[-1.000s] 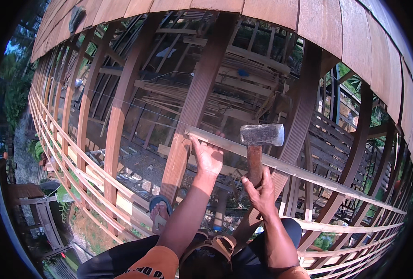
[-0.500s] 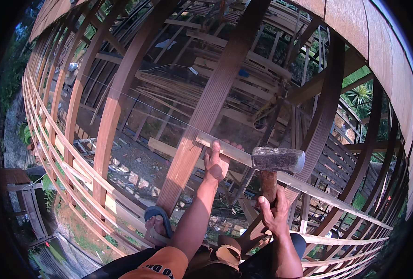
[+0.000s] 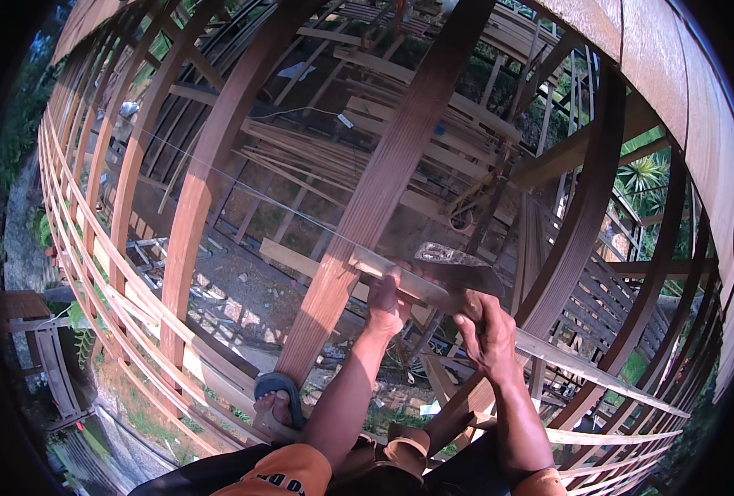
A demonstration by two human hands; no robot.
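Observation:
A narrow wooden batten (image 3: pixel 565 355) runs across the sloping rafters, its left end on the rafter (image 3: pixel 383 178) in front of me. My left hand (image 3: pixel 388 304) is closed around the batten close to that end, thumb on the near side and fingers partly hidden behind. My right hand (image 3: pixel 489 332) grips the short handle of a sledgehammer (image 3: pixel 454 263). Its worn metal head is tilted and lies just beyond the batten. Whether the hammer touches the wood I cannot tell. A thin string (image 3: pixel 251 186) stretches from the upper left to the rafter near the batten's end.
My sandalled foot (image 3: pixel 278 401) is by the rafter's lower end. Several fixed battens (image 3: pixel 127 322) curve along the lower left. Far below, through the open frame, lie stacked planks (image 3: pixel 301 157) and rubble. Wooden boarding (image 3: pixel 673 91) edges the upper right.
The hammer has tilted over and moved left and away from me, its head now beyond the batten. My right hand has risen toward the batten. My left hand keeps its grip near the end.

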